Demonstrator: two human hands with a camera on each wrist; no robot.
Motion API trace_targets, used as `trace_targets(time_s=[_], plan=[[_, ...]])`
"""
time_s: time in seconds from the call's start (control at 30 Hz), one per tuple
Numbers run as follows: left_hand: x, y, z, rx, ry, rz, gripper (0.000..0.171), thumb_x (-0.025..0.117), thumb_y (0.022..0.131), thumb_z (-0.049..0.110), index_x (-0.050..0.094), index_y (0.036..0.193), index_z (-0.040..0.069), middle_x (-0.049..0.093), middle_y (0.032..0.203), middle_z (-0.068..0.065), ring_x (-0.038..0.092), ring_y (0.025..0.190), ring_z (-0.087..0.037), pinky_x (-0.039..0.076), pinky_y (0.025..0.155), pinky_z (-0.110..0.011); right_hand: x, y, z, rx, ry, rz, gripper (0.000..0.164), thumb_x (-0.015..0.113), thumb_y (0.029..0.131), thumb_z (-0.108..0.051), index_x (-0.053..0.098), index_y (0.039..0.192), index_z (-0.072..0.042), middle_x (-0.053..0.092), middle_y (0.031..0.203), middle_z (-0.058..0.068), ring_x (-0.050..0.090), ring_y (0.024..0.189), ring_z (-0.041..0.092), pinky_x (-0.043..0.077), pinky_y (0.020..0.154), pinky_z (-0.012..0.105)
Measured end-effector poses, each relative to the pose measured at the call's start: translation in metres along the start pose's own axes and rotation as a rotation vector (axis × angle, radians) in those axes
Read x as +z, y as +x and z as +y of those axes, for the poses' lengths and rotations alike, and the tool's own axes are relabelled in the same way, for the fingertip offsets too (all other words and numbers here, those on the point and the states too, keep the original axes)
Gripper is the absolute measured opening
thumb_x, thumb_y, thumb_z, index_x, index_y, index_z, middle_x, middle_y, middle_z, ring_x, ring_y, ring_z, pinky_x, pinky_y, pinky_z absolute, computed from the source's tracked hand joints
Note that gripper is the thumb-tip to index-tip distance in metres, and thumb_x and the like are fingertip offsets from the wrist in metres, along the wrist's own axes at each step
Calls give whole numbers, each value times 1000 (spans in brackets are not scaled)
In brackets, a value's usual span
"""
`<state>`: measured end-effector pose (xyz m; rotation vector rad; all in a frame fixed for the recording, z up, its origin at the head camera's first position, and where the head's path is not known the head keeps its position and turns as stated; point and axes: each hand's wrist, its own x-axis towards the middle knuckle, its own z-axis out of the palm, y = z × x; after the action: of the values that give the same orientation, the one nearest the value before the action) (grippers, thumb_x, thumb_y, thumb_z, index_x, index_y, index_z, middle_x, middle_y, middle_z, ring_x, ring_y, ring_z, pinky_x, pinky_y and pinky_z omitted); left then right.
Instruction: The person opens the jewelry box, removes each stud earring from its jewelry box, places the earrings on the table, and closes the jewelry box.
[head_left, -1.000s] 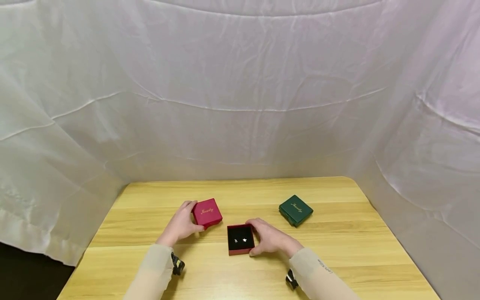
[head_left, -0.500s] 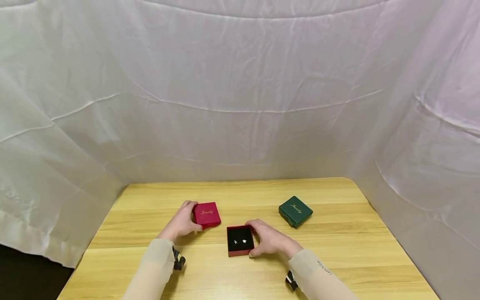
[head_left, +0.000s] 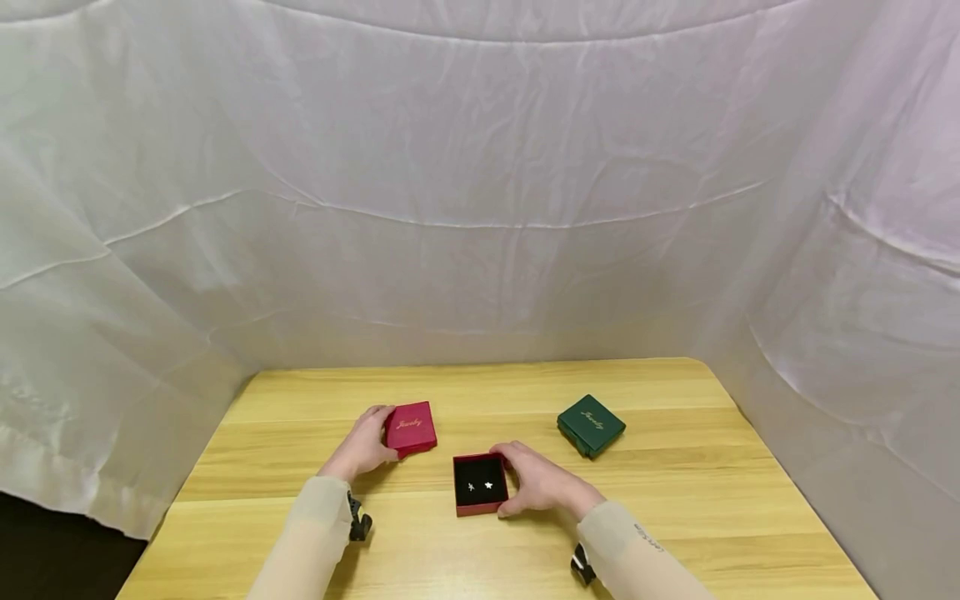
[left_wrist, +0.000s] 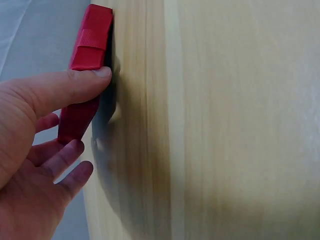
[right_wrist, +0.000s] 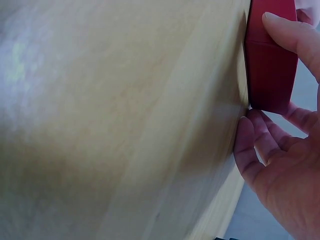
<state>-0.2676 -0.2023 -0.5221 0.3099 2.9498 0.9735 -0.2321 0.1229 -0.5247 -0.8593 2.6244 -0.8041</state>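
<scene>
My left hand [head_left: 362,443] grips the left side of a red jewelry box lid [head_left: 411,428] with gold "Jewelry" lettering. In the left wrist view, my thumb presses the lid's near side [left_wrist: 95,45] by a pleated ribbon, fingers on the far side. A shadow falls beside it on the wood; whether it touches the table I cannot tell. To its right sits an open dark red box base [head_left: 481,507] with a black insert [head_left: 480,469], bearing two small silvery earrings [head_left: 488,485]. My right hand [head_left: 536,479] holds the base's right side between thumb and fingers; the right wrist view shows its side wall [right_wrist: 271,75].
A green jewelry box [head_left: 591,425] with matching gold lettering lies at the back right of the light wood table [head_left: 675,500]. White cloth [head_left: 480,275] hangs behind and on both sides. A small black device [head_left: 358,521] is strapped at each wrist.
My left hand has shifted the red lid slightly left, and the lid's slant has changed a little. My right hand and the base stay in place, as does the green box.
</scene>
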Motion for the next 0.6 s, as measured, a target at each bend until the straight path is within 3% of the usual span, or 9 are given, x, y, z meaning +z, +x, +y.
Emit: trace_targets(time_s=[0.37,0.6], plan=[[0,1,-3,-19,11,-29,71,82,74,-1,49,136,-10,44,138,-32,46,124,-47,41,102,-54,0,0,0,14,5,1,90,91,65,-29,45,141,-11,52,128,-2,49,118,16,40,105,43],[-4,0,0,-43,35,-63,79,79,70,-5,43,141,-11,41,141,-32,42,127,-47,37,105,-57,0,-1,1,6,0,5,90,91,65,-29,46,140,-10,52,129,0,50,118,17,41,105,43]])
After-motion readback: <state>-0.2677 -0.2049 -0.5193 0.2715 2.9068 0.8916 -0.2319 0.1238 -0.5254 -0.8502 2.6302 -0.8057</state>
